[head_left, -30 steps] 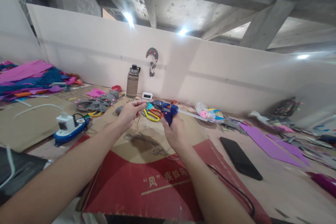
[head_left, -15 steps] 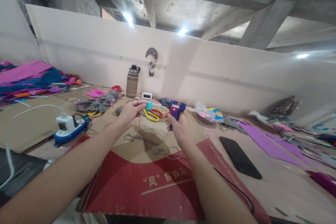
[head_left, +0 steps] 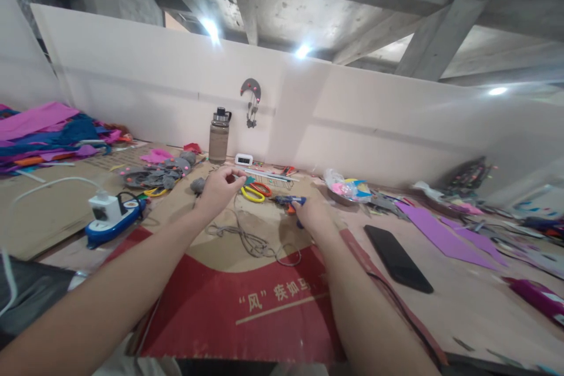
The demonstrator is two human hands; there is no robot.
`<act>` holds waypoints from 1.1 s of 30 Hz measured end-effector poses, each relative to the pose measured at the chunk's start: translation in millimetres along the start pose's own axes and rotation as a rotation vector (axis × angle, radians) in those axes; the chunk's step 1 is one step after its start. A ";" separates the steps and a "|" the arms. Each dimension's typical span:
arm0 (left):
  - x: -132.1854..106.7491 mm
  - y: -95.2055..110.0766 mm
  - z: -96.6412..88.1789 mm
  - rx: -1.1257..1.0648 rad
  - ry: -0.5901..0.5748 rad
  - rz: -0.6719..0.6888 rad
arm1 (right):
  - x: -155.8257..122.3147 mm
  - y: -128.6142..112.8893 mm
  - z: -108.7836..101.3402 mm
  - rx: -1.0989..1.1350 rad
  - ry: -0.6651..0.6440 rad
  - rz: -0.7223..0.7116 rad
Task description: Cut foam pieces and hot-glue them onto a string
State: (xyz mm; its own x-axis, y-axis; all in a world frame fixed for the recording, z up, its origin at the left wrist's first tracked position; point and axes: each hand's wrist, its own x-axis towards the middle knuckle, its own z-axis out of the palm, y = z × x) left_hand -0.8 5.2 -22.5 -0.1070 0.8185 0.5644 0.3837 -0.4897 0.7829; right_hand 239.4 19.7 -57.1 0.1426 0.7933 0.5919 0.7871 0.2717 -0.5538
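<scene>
My left hand [head_left: 218,189] is held over the cardboard and pinches a small teal felt piece [head_left: 249,180] between thumb and fingers. A thin grey cord [head_left: 251,241] lies in loops on the cardboard just below it. My right hand [head_left: 314,214] is low on the cardboard, fingers closed round the handle of a blue hot glue gun [head_left: 288,201] that lies on its side, nozzle pointing left. The gun's black cable [head_left: 399,311] runs back along my right forearm.
Yellow and orange scissors [head_left: 254,191] lie just beyond my hands. A water bottle [head_left: 219,136] and a small white clock [head_left: 244,159] stand by the white wall. A blue-and-white power strip [head_left: 108,214] sits left, a black phone [head_left: 398,258] right, purple felt sheets [head_left: 436,232] farther right.
My right hand has lowered the glue gun from upright near the teal piece down to the cardboard, where it lies on its side. My left hand stayed in place with the piece.
</scene>
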 end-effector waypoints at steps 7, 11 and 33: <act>-8.8 8.2 6.2 0.039 -0.051 0.082 | -20.3 -60.9 17.7 0.530 -0.180 0.027; -9.4 9.0 9.3 0.030 -0.093 0.087 | -32.8 -87.2 40.8 1.065 -0.291 0.191; -10.1 16.2 16.0 -0.291 -0.207 -0.180 | -31.3 -88.2 17.9 0.533 -0.017 -0.045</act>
State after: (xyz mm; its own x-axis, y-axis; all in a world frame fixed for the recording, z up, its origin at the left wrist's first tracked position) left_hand 21.2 -6.2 -19.7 0.0496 0.9278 0.3698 0.0968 -0.3729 0.9228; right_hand 154.8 -19.4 -37.2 0.1024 0.7821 0.6147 0.3777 0.5411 -0.7514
